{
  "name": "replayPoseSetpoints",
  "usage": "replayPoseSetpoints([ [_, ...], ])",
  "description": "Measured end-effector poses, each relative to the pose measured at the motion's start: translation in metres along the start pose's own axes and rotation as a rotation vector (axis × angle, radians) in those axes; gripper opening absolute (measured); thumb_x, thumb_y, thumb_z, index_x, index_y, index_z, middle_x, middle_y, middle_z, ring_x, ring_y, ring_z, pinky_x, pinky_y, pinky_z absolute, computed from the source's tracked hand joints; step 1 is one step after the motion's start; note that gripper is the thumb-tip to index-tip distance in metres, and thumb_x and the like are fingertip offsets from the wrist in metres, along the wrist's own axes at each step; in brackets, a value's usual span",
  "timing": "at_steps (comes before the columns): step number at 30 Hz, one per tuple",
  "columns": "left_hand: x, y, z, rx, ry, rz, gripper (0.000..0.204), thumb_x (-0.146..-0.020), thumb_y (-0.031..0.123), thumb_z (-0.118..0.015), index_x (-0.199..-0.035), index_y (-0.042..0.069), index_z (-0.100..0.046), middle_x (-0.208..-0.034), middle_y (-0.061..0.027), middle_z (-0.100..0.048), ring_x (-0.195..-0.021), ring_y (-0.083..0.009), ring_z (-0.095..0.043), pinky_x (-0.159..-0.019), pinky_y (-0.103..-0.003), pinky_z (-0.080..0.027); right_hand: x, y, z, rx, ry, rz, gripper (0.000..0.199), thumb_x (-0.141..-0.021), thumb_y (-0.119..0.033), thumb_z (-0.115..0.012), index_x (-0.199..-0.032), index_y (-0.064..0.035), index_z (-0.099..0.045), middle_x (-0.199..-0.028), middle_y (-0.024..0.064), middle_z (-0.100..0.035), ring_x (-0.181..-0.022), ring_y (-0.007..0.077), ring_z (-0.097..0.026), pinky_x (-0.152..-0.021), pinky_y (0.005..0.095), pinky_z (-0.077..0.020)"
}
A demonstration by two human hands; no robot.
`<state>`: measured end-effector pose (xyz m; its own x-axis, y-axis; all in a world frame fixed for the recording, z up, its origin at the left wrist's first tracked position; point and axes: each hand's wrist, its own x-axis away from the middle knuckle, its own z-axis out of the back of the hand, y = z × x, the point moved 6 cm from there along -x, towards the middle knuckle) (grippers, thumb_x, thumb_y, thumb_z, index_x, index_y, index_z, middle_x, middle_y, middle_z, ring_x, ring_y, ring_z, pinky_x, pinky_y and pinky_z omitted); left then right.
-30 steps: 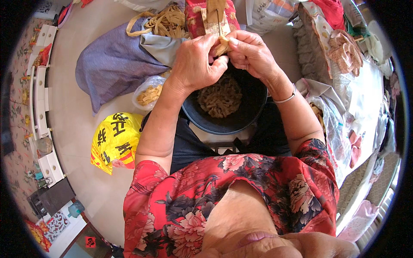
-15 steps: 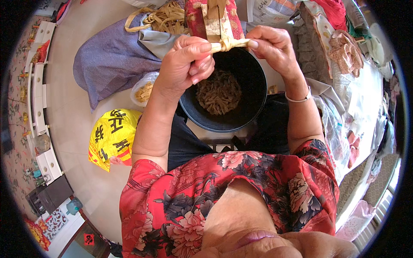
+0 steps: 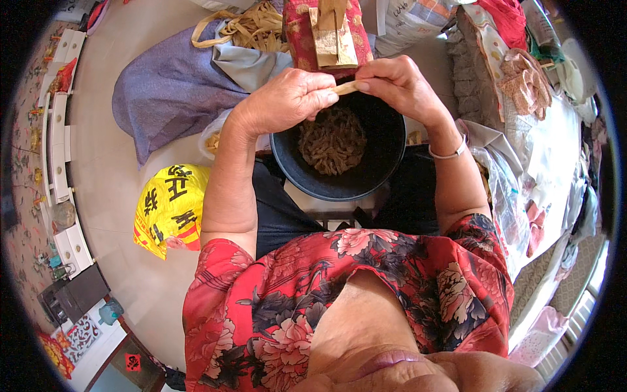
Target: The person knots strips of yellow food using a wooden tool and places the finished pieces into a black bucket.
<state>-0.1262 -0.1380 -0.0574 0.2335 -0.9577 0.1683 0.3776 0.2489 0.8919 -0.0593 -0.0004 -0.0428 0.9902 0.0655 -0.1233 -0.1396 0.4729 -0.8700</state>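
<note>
Between my two hands a pale yellow strip (image 3: 347, 87) is held over the far rim of a dark round bucket (image 3: 373, 176). My left hand (image 3: 290, 98) pinches its left end between thumb and fingers. The other end is in my right hand (image 3: 401, 88), closed with the thumb on top. Much of the strip is covered by my fingers, and I cannot tell whether it is knotted. Several brown twisted pieces (image 3: 333, 140) lie in a heap at the bottom of the bucket, which stands between my knees.
Beyond the bucket is a red patterned block (image 3: 299, 39) with a wooden piece (image 3: 334, 49) on top. Left of it, a blue-grey cloth sack (image 3: 173, 91) has pale strips (image 3: 261, 29) at its mouth. A yellow bag (image 3: 171, 202) and a partly hidden plastic bag stand nearer.
Both hands have come slightly nearer to me and closer together. The knot that showed mid-strip is no longer visible, and less of the strip shows between my fingers.
</note>
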Motion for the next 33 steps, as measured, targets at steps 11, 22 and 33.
replayPoseSetpoints([
  [11,-0.044,-0.021,0.054,-0.592,0.942,-0.118,0.014,-0.078,0.028,-0.062,-0.085,0.017,-0.065,-0.075,-0.0076,-0.064,-0.071,-0.0304,-0.062,-0.059,-0.041,-0.048,-0.056,0.073,0.026,0.129,0.487,-0.014,0.011,-0.081,-0.015,-0.059,-0.087,-0.0046,-0.059,-0.071,0.0105,-0.062,-0.066,0.0181,-0.06,-0.061,0.03,-0.0473],
  [22,-0.055,-0.043,0.053,-0.576,0.881,0.15,0.024,-0.074,0.036,-0.064,-0.088,0.017,-0.068,-0.077,-0.0116,-0.065,-0.073,-0.0315,-0.063,-0.064,-0.041,-0.049,-0.068,0.094,0.017,0.307,0.414,-0.209,0.019,-0.077,-0.021,-0.061,-0.089,-0.0071,-0.061,-0.081,0.0159,-0.065,-0.078,0.0329,-0.063,-0.071,0.0388,-0.0486],
  [33,-0.031,-0.038,0.04,0.37,0.653,0.091,0.057,-0.085,0.058,-0.047,-0.086,0.004,-0.066,-0.07,-0.0066,-0.062,-0.065,-0.0139,-0.058,-0.059,-0.026,-0.046,-0.041,0.066,-0.01,-1.439,-0.038,-0.194,0.051,-0.095,-0.04,-0.032,-0.109,0.0046,-0.052,-0.096,0.0171,-0.059,-0.079,0.0227,-0.058,-0.072,0.0303,-0.0489],
])
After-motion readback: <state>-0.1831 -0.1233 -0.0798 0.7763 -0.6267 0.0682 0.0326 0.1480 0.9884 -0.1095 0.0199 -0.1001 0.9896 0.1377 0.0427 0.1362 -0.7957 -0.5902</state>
